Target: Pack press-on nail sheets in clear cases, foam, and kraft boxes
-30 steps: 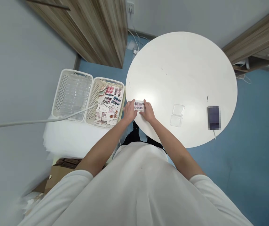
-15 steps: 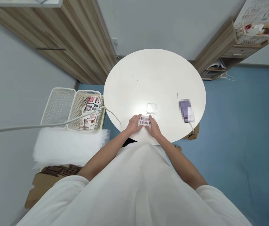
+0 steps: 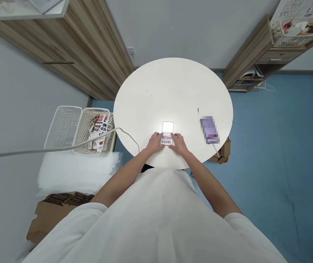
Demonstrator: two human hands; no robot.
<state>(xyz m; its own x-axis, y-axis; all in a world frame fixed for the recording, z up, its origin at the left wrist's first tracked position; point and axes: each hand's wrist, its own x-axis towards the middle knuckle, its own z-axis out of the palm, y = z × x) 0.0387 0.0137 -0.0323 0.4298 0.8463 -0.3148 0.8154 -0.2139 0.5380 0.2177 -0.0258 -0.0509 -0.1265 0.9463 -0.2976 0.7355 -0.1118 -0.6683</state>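
Note:
A small card of press-on nails (image 3: 166,137), with patterned pink and dark nails in two rows, lies at the near side of the white round table. It sits in or directly over the lower half of a clear plastic case, whose lid (image 3: 167,126) stands folded open on the far side. My left hand (image 3: 155,143) closes on the card's left edge, thumb near its upper corner. Opposite it, my right hand (image 3: 178,144) grips the right edge in the same way. Whether the fingertips also hold the case's rim cannot be made out.
A phone-like purple object (image 3: 210,130), blurred, lies to the right with a cable. A white cable (image 3: 96,138) crosses from the left onto the table (image 3: 173,84). Beside the table, a white basket (image 3: 77,144) holds several nail cards; white sheets (image 3: 77,171) and cardboard (image 3: 49,219) lie nearer.
Both hands have brought the nail card down and forward onto the lower half of the case, which showed beyond the card before. The view has shifted slightly.

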